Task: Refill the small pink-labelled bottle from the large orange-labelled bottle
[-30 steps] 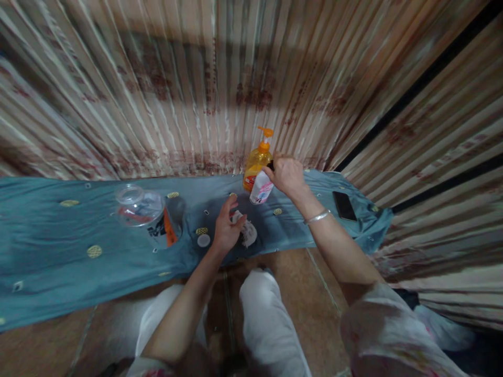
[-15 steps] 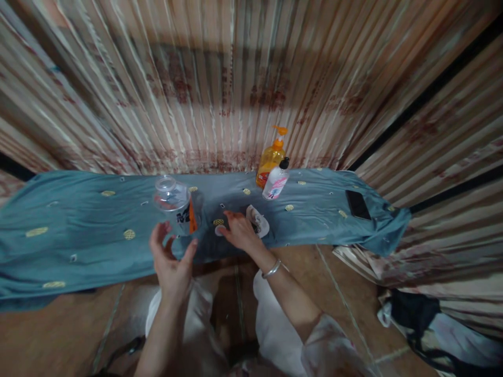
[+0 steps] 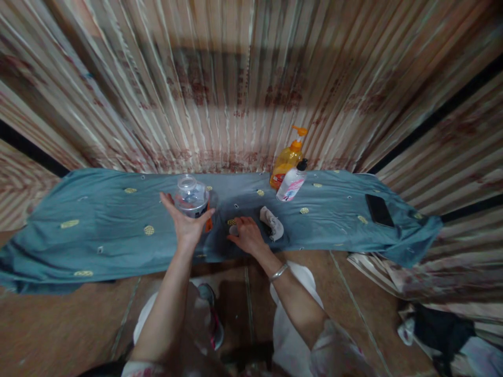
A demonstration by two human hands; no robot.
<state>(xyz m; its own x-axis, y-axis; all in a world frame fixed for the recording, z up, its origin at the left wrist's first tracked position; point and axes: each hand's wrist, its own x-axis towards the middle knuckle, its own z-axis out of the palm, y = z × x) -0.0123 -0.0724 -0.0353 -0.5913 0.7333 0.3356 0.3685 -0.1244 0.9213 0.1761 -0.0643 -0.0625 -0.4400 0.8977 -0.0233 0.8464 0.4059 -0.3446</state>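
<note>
A: Where's the jar [image 3: 191, 196] relative to the hands?

B: Left hand [image 3: 185, 222] is on it. Palm sits on the near side, thumb and fingers spread up around the wall, wrapped but not fully closed. The jar stands upright on the counter [image 3: 98, 230], long axis vertical, open mouth up, lying straight ahead of that hand.

A: Right hand?

B: Right hand [image 3: 247, 236] is just right of the jar, flat on the cloth, fingers together over a small pale disc [image 3: 233, 229], possibly a cap; too covered to tell whether it's gripped. The left hand is clearly the nearer one to the jar.

A: Materials?

B: The jar is clear plastic, round, with a wide neck and a label with an orange patch low on its side. The counter is draped in blue-grey cloth with small yellow embroidered ovals, soft and wrinkled. A crumpled white rag [image 3: 272, 222] lies just right of the right hand. Further back stand an orange pump bottle [image 3: 286, 161] and a white bottle [image 3: 291, 183] with a black cap, touching or nearly so. A black phone [image 3: 379, 210] lies flat, well apart to the right.
</note>
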